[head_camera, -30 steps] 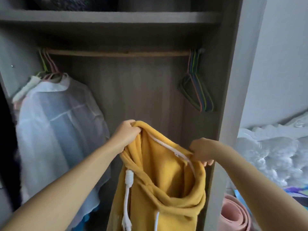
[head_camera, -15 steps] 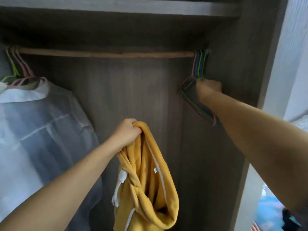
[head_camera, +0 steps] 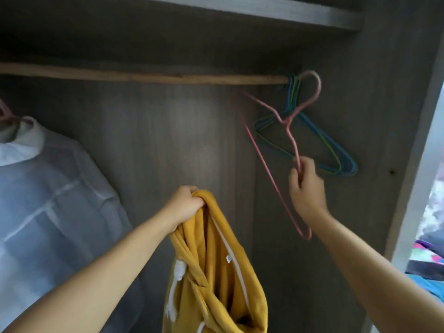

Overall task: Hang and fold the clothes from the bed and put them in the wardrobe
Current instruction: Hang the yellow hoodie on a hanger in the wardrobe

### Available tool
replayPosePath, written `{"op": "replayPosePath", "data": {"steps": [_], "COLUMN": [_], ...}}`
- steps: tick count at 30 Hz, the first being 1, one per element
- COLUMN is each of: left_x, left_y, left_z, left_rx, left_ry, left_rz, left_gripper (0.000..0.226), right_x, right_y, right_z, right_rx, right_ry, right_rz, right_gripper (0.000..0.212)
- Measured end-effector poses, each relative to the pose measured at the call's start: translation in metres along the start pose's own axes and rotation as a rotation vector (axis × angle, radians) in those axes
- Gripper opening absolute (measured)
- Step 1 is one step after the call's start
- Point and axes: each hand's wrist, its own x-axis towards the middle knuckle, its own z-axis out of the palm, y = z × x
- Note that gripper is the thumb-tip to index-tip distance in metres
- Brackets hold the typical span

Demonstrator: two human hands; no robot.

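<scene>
Mustard hoodie [head_camera: 216, 267], white drawstrings, hangs bunched inside the wardrobe [head_camera: 168, 145]; my left hand [head_camera: 185, 205] grips its top. My right hand [head_camera: 306, 186] clasps 1 pink hanger [head_camera: 292, 131], apparently off the rail [head_camera: 144, 76].

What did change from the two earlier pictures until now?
The right hand let go of the yellow hoodie, reached to the hangers and now grips a pink hanger, its hook off the rod. The left hand keeps holding the hoodie; the white shirt hangs unchanged.

Shirt [head_camera: 48, 188] on rail [head_camera: 144, 76] at left; spare hangers [head_camera: 336, 155] at right end.
</scene>
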Motion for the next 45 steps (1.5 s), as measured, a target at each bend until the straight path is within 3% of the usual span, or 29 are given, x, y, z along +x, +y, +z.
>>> {"op": "replayPosePath", "data": {"steps": [3, 4, 6, 8, 16, 19, 24, 29, 36, 41, 43, 45], "left_x": [0.001, 0.001, 0.000, -0.002, -0.004, 0.001, 0.001, 0.002, -0.008, -0.004, 0.006, 0.018], "left_y": [-0.012, -0.014, -0.017, -0.019, -0.008, -0.008, -0.005, -0.017, -0.008, 0.021, 0.016, 0.001], "left_z": [-0.001, 0.000, 0.003, 0.009, 0.009, -0.005, -0.006, -0.010, 0.004, -0.022, -0.045, -0.064], "left_rx": [0.003, 0.015, 0.023, 0.013, -0.011, -0.029, -0.008, 0.060, -0.208, -0.440, -0.540, -0.519], "left_ry": [-0.057, -0.081, -0.116, -0.129, -0.205, -0.163, -0.167, -0.146, -0.331, -0.426, -0.365, -0.244], "left_rz": [-0.018, -0.023, -0.047, -0.077, -0.044, -0.080, -0.074, -0.049, -0.122, -0.161, -0.204, -0.190], "left_gripper": [0.016, 0.015, 0.014, 0.014, 0.019, 0.019, 0.013, 0.011, 0.015, 0.028, 0.041, 0.040], "right_x": [-0.045, -0.050, -0.058, -0.066, -0.134, -0.126, -0.134, -0.130, -0.147, -0.175, -0.178, -0.176], "right_y": [-0.012, -0.021, -0.041, -0.061, -0.104, -0.114, -0.125, -0.125, -0.107, -0.073, -0.065, -0.065], "right_z": [0.002, -0.003, -0.021, -0.041, -0.062, -0.083, -0.065, -0.070, -0.023, -0.004, -0.012, -0.024], "right_rx": [0.534, 0.650, 0.826, 1.010, 1.110, 1.209, 1.141, 1.167, 1.035, 0.673, 0.487, 0.360], "right_ry": [-0.065, -0.070, -0.042, -0.003, 0.121, 0.152, 0.144, 0.137, 0.054, -0.208, -0.388, -0.566], "right_rz": [0.247, 0.294, 0.292, 0.219, 0.114, 0.025, 0.061, 0.012, 0.150, 0.243, 0.267, 0.268], "right_gripper": [0.007, 0.016, 0.033, 0.034, 0.034, 0.037, 0.044, 0.036, 0.047, 0.054, 0.054, 0.053]}}
